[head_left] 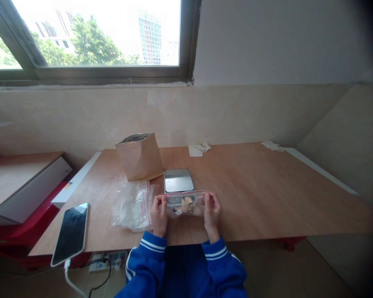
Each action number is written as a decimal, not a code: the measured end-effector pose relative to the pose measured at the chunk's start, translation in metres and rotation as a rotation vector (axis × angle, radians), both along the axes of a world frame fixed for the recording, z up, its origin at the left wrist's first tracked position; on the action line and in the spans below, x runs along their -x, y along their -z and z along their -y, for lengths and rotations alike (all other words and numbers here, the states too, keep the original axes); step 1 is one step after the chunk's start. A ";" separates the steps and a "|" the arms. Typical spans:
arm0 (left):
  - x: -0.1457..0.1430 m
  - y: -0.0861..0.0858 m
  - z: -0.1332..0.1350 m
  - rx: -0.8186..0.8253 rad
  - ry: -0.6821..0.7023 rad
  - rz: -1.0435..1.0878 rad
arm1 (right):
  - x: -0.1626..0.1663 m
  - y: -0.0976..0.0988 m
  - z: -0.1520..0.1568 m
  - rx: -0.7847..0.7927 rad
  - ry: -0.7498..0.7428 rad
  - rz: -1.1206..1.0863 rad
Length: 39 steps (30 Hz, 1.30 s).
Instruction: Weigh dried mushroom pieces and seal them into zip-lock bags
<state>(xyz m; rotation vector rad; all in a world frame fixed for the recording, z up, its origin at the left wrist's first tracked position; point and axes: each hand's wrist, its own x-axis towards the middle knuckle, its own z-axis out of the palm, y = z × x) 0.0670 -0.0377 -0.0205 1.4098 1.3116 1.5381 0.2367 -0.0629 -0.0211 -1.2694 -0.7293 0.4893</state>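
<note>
Between my hands a clear zip bag (186,205) with a red seal line is stretched out flat above the table's front part. Several light-brown pieces and a small white packet lie inside it; I cannot tell what the pieces are. My left hand (159,213) pinches the bag's left top corner, thumb on the near side. The right top corner is pinched by my right hand (212,211). Just behind the bag sits a small scale (178,180) with a silver plate. A pile of clear zip bags (132,207) lies left of my left hand.
An open brown kraft pouch (141,159) stands behind the pile on the wooden table (251,198). At the left front edge lies a phone (71,231) with a white cable. Crumpled tissue (202,148) rests near the wall. Red stools show beneath the tables.
</note>
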 end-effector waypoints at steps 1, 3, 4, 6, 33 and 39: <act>0.000 -0.002 0.000 0.005 0.024 0.024 | 0.000 -0.001 0.000 0.003 -0.015 -0.009; 0.000 -0.006 0.001 0.008 0.088 0.077 | 0.001 -0.002 0.000 0.008 -0.062 -0.023; 0.000 -0.009 0.001 0.004 0.119 0.103 | 0.002 -0.003 0.000 0.009 -0.092 -0.025; 0.000 -0.012 0.002 -0.005 0.155 0.142 | 0.002 -0.003 0.000 0.008 -0.140 -0.022; -0.001 -0.011 0.000 0.112 0.256 0.382 | 0.001 0.001 -0.003 0.009 -0.246 -0.084; -0.003 -0.013 0.000 0.186 0.271 0.335 | 0.002 -0.004 -0.002 0.016 -0.391 -0.133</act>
